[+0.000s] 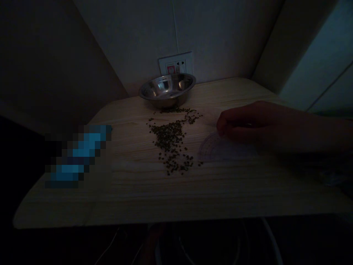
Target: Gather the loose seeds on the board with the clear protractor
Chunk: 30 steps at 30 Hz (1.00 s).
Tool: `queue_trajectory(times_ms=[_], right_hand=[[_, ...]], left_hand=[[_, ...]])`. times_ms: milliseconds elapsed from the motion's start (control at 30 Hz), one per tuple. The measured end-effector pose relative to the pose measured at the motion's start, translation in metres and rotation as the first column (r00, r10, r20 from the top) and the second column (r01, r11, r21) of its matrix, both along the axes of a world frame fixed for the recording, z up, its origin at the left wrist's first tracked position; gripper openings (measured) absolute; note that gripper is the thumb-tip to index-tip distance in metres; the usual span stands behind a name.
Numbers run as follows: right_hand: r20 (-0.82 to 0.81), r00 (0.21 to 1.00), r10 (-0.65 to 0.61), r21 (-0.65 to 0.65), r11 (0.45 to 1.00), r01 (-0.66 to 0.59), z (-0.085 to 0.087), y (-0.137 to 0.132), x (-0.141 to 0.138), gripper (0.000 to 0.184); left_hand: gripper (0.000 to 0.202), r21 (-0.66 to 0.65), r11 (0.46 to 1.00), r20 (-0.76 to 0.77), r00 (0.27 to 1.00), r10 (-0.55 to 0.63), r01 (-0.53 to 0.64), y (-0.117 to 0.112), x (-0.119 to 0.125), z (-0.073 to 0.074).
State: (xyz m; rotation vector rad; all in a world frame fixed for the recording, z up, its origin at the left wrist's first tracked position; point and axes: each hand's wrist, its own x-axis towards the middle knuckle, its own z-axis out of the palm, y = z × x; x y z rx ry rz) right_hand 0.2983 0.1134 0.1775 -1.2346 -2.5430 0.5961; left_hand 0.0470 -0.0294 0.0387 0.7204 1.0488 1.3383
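My right hand (pixel 245 125) comes in from the right with thumb and fingers pinched together. They close at the upper edge of a clear, semicircular protractor (pixel 211 149), and the hand hides part of its curve. Whether the protractor lies flat or is tilted is hard to tell in the dim light. To its left, a loose heap of small dark green beans or seeds (pixel 168 135) is spread on the wooden table, with scattered ones nearer the front edge. Behind the heap stands a shiny metal bowl (pixel 165 96), with some grains close to its base. My left hand does not show.
The pale wooden tabletop (pixel 132 195) has a rounded front left corner. A blurred-out blue object (pixel 85 147) lies at the left. A wall socket (pixel 176 64) sits behind the bowl. Beneath the front edge, a dark round shape and thin cords show faintly.
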Motion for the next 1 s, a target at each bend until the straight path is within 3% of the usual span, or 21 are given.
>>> queue_trajectory(times_ms=[1000], right_hand=[[-0.017,0.998,0.052,-0.052,0.997,-0.053,0.0008,-0.0014,-0.0002,0.024]], left_hand=[[0.037,0.007,1.0,-0.016,1.0,-0.024,0.024,0.0026,0.0055,0.0043]])
